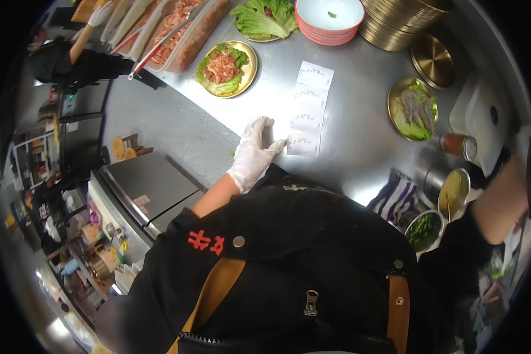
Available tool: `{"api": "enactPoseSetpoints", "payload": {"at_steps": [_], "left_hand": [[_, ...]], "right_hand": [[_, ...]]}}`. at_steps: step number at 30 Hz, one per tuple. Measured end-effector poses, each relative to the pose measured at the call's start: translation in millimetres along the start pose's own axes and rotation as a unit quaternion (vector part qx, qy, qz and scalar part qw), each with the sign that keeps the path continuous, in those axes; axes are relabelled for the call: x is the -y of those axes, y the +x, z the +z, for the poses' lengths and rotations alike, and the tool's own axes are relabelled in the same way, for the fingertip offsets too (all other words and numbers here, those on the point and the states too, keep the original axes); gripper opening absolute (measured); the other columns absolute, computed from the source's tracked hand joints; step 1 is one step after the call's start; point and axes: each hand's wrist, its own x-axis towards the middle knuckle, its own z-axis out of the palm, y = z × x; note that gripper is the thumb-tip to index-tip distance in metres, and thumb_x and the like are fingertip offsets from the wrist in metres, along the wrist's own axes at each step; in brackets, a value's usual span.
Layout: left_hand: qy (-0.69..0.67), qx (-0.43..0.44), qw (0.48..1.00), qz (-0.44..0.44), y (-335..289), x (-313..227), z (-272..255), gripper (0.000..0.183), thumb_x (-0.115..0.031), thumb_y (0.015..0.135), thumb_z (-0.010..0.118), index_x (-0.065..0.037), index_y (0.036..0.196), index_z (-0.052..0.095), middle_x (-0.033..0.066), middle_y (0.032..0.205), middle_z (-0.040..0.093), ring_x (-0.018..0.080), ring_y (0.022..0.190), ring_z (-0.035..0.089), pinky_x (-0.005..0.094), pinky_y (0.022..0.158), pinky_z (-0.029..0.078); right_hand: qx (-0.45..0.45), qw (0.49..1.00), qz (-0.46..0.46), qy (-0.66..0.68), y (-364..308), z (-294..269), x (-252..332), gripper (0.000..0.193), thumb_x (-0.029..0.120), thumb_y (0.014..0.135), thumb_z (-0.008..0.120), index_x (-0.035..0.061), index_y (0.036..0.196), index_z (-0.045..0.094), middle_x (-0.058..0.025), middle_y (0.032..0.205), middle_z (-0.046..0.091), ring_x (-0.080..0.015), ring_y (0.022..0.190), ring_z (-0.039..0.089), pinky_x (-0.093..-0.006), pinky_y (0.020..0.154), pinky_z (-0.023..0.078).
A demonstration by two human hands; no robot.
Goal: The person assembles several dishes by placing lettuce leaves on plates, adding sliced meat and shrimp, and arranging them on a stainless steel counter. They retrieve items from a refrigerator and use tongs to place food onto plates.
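My left hand (pixel 255 150), in a white glove, rests at the near edge of the steel table (pixel 360 112). It is open, its thumb apart from the fingers and close to the left edge of a strip of printed paper slips (pixel 310 109). Beyond it stands a gold plate (pixel 253 66) with raw sliced meat (pixel 222 66) on lettuce. At the far right my right forearm (pixel 501 203) reaches toward the picture's rim, and the hand itself is out of sight. Nearest that arm are a bowl of yellow sauce (pixel 454 192) and a bowl of chopped greens (pixel 423 230).
Tubs of raw meat (pixel 177 35) with tongs (pixel 165 46) lie far left. Lettuce (pixel 265 17), pink-rimmed bowls (pixel 329 32) and stacked gold dishes (pixel 389 32) line the back. A plate (pixel 390 106) of greens, a jar (pixel 459 146) and a striped cloth (pixel 395 197) are right. A co-worker's gloved hand (pixel 100 13) shows upper left.
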Motion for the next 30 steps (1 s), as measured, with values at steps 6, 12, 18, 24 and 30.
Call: {"api": "enactPoseSetpoints", "payload": {"at_steps": [6, 12, 18, 24, 30], "left_hand": [[0.142, 0.075, 0.978, 0.135, 36, 8, 8, 0.114, -0.043, 0.072, 0.084, -0.002, 0.155, 0.017, 0.0264, 0.156, 0.024, 0.0420, 0.147, 0.019, 0.0489, 0.121, 0.015], [0.127, 0.137, 0.955, 0.229, 56, 35, -10, 0.108, -0.038, 0.073, 0.084, -0.005, 0.154, 0.022, 0.0236, 0.156, 0.025, 0.0390, 0.149, 0.014, 0.0509, 0.121, 0.011], [0.031, 0.175, 0.951, 0.252, 67, 50, -17, 0.094, -0.024, 0.079, 0.080, -0.003, 0.153, 0.026, 0.0238, 0.155, 0.029, 0.0383, 0.149, 0.015, 0.0478, 0.122, 0.013], [0.026, 0.183, 0.947, 0.261, 69, 56, -15, 0.086, -0.016, 0.081, 0.077, -0.002, 0.151, 0.028, 0.0228, 0.155, 0.030, 0.0376, 0.149, 0.018, 0.0435, 0.121, 0.016], [0.038, 0.199, 0.947, 0.249, 85, 53, -19, 0.077, -0.015, 0.086, 0.070, -0.002, 0.152, 0.030, 0.0202, 0.155, 0.033, 0.0353, 0.148, 0.022, 0.0402, 0.121, 0.019]], "right_hand": [[0.163, 0.922, 0.297, 0.186, -138, 195, -13, 0.067, 0.007, 0.096, 0.057, 0.0063, 0.155, 0.026, -0.0098, 0.137, 0.053, -0.0078, 0.109, 0.054, -0.0238, 0.093, 0.046], [0.187, 0.949, 0.239, 0.085, -232, 257, -45, 0.079, -0.008, 0.089, 0.048, 0.0012, 0.157, 0.010, -0.0166, 0.154, 0.035, -0.0092, 0.090, 0.048, -0.0229, 0.094, 0.044], [0.156, 0.936, 0.280, 0.147, -236, 277, -31, 0.079, -0.010, 0.087, 0.049, 0.0006, 0.157, 0.013, -0.0166, 0.157, 0.031, -0.0095, 0.091, 0.048, -0.0227, 0.093, 0.044], [0.201, 0.893, 0.364, 0.172, -242, 273, -40, 0.075, -0.011, 0.087, 0.047, -0.0008, 0.155, 0.018, -0.0157, 0.155, 0.034, -0.0083, 0.085, 0.049, -0.0208, 0.084, 0.047], [0.031, 0.933, 0.266, 0.240, -175, 236, -30, 0.049, 0.003, 0.096, 0.052, 0.0014, 0.144, 0.043, -0.0070, 0.112, 0.063, -0.0049, 0.075, 0.053, -0.0207, 0.068, 0.050]]}}
